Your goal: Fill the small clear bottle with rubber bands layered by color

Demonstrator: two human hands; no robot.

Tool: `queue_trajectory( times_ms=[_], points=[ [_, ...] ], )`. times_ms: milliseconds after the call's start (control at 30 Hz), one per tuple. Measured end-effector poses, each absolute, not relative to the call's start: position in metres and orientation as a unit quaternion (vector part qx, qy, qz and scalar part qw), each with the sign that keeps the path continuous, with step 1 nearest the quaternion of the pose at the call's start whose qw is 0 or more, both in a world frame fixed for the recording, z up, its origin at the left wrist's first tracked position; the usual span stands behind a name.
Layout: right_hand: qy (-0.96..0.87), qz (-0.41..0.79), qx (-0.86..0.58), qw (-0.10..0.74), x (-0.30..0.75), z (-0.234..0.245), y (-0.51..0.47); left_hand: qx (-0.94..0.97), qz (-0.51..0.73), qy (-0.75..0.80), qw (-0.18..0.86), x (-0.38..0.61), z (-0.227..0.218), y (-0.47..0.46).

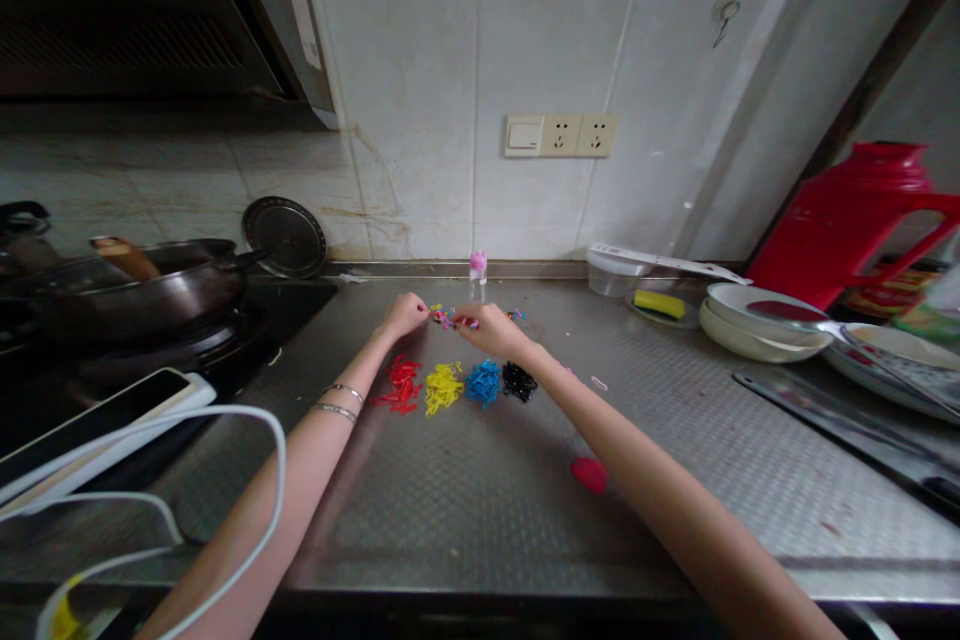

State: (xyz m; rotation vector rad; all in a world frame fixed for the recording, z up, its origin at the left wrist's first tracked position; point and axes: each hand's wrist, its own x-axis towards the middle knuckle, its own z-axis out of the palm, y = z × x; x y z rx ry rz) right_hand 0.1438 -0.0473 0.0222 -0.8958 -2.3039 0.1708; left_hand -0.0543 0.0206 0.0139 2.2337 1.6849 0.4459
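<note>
We are pinching light, stretchy rubber bands (pixel 447 318) in our left hand (pixel 405 315) and right hand (pixel 487 330), the fingers (pixel 429 310) taking them by their thin loops.

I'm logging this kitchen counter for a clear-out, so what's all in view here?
loose rubber bands: four piles, red, yellow, blue, black, in a row on the counter
steel counter: one, grey, under everything
band strand: one, multicoloured, between the hands
red tuft: one, red, near the right forearm
bottle: one, clear with pink top, against the wall
flask: one, red, far right
plates: stacked, white, right
sponge: one, yellow, beside the plates
wok: one, dark, on the hob
pot lid: one, dark, leaning on the wall
wall sockets: two, white, above the counter
cable: one, white, lower left
left hand: one, at the strand
right hand: one, at the strand
bangles: two, silver, left forearm
</note>
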Motion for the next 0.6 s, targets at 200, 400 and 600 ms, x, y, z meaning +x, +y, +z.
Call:
queue_trajectory(
  times_ms=[200, 400, 600],
  points=[
    [-0.796, 0.05, -0.526, 0.294, 0.205, -0.004, -0.011, 0.784, 0.22, 0.569, 0.118, -0.064, 0.02, 0.035],
    [-0.756, 0.082, -0.565, 0.319, 0.226, -0.013, 0.001, 0.818, 0.22, 0.489, 0.207, -0.062, 0.038, 0.031],
    [-0.806, 0.196, -0.441, 0.342, 0.194, -0.001, -0.009, 0.836, 0.211, 0.425, 0.275, -0.035, 0.063, 0.006]
  ],
)
